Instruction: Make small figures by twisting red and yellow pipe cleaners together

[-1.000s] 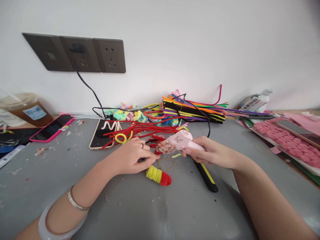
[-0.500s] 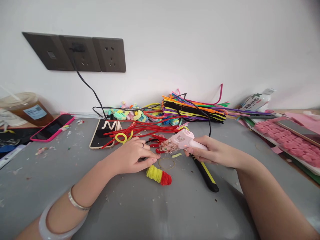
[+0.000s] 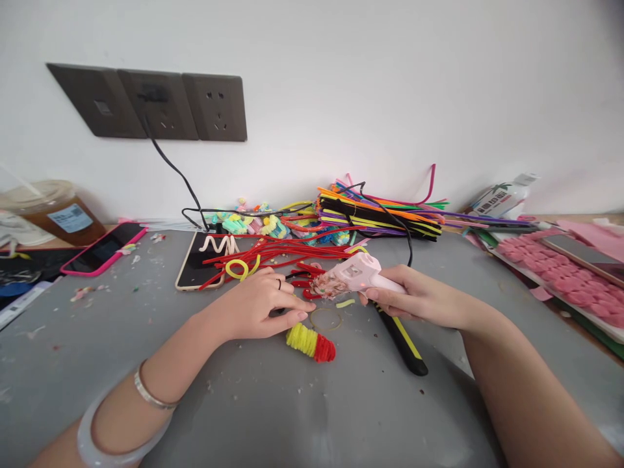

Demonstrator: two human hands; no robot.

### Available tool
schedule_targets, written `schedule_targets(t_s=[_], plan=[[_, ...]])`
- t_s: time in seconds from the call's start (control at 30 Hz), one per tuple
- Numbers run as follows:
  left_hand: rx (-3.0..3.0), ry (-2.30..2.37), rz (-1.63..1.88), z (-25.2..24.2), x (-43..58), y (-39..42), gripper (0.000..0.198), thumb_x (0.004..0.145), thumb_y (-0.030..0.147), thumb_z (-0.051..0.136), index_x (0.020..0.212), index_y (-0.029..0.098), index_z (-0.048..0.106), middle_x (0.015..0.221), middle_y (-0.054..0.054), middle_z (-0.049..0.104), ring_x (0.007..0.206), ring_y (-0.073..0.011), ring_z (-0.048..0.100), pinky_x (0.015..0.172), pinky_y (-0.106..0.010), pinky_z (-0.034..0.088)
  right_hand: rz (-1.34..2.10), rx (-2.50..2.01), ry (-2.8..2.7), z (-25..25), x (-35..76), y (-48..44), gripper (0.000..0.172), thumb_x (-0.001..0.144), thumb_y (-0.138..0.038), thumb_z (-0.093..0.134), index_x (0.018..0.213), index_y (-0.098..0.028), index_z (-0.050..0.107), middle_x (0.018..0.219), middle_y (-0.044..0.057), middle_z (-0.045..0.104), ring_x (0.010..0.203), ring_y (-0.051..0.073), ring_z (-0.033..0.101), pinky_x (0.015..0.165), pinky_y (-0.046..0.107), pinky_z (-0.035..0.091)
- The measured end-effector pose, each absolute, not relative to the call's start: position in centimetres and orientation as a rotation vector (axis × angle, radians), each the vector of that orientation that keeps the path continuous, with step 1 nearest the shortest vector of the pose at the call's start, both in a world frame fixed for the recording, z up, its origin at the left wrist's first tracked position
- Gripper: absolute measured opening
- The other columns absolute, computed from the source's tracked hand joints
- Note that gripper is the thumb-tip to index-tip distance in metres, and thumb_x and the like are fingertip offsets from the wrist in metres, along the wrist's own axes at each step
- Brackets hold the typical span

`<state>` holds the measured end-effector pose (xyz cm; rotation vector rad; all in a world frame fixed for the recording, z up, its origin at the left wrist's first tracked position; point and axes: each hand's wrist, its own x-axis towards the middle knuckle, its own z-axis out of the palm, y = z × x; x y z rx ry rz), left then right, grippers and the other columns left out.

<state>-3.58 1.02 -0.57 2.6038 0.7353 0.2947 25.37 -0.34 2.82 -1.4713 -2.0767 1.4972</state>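
Note:
My right hand (image 3: 414, 296) is wrapped round the handle of a pink hot glue gun (image 3: 358, 273), its nozzle end crusted with messy residue and pointing left. My left hand (image 3: 270, 302) lies low over the table with index finger and thumb stretched toward the nozzle; some fingers are hidden, and a dark object shows partly beneath it. Just in front lies a fuzzy roll wound in yellow and red pipe cleaner (image 3: 312, 342). A thin rubber band (image 3: 326, 318) and a short yellow piece (image 3: 346, 303) rest near the nozzle. Under the gun runs a black-and-yellow tool handle (image 3: 404, 344).
Behind my hands lie red pipe cleaners (image 3: 277, 248), a yellow curl (image 3: 237, 269), a phone (image 3: 197, 263) and a multicoloured pipe-cleaner bundle (image 3: 380, 211). A black cord (image 3: 168, 156) runs from the wall socket. A drink cup (image 3: 63, 211) stands left; a pink keyboard-like pad (image 3: 546, 266) lies right.
The view has shifted very slightly. Both hands, the glue gun and the yellow-red roll keep practically the same places.

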Motion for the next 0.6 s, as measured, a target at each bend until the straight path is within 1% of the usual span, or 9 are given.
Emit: schedule_targets(t_s=[0.17,0.37,0.6], plan=[[2.626,0.732,0.300,-0.57,-3.57,1.04,0.038,0.098,0.040,0.041,0.125,0.028,0.064,0.078,-0.002,0.066,0.076,-0.0176,0.048,0.073,-0.030,0.036,1.514,-1.467,-2.070,2.77,25.49,-0.38,0.050,0.086,-0.064,0.049,0.086,-0.015,0.061,0.056,-0.005,0.036,0.048,0.008,0.030,0.042,0.020,0.023],[2.630,0.741,0.263,-0.48,-3.50,0.99,0.040,0.099,0.041,0.038,0.130,0.029,0.060,0.090,-0.003,0.070,0.078,-0.0184,0.049,0.075,-0.031,0.036,1.513,-1.461,-2.061,2.84,25.38,-0.35,0.052,0.084,-0.066,0.051,0.087,-0.015,0.061,0.056,-0.005,0.036,0.047,0.008,0.030,0.042,0.021,0.023],[2.613,0.772,0.267,-0.45,-3.43,0.83,0.040,0.098,0.043,0.039,0.129,0.030,0.061,0.097,-0.003,0.072,0.081,-0.0184,0.054,0.078,-0.031,0.037,1.520,-1.432,-2.056,2.56,25.54,-0.21,0.051,0.085,-0.065,0.050,0.089,-0.015,0.062,0.054,-0.006,0.036,0.045,0.008,0.031,0.041,0.021,0.022]])
